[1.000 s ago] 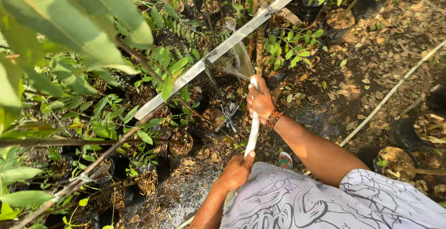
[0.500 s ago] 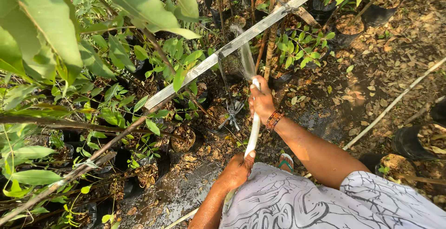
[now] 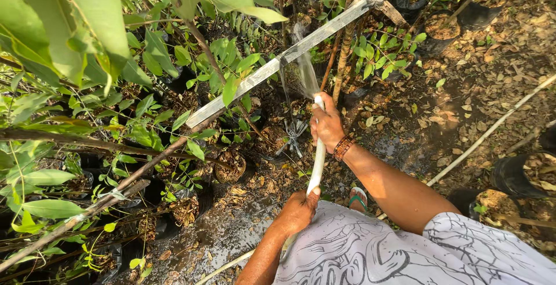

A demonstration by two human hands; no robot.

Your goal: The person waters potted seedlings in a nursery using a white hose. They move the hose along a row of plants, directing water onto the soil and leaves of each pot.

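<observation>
Almost no change compared with one second ago: same grip, same places on the white hose (image 3: pixel 317 166), only the spray of water (image 3: pixel 302 74) lifted slightly toward the grey slat (image 3: pixel 272 68). Right hand (image 3: pixel 326 124) closed around the hose just below its open end; left hand (image 3: pixel 298 210) closed around it lower, close to the patterned shirt (image 3: pixel 370 250). Watering thus going on steadily over the potted saplings (image 3: pixel 231 166) under the slat, with wet ground (image 3: pixel 226 233) below. Counted: one hose, two hands, one slat, one beaded bracelet (image 3: pixel 343 146), one sandal (image 3: pixel 358 196); pots too many and too hidden for a sure number.
</observation>
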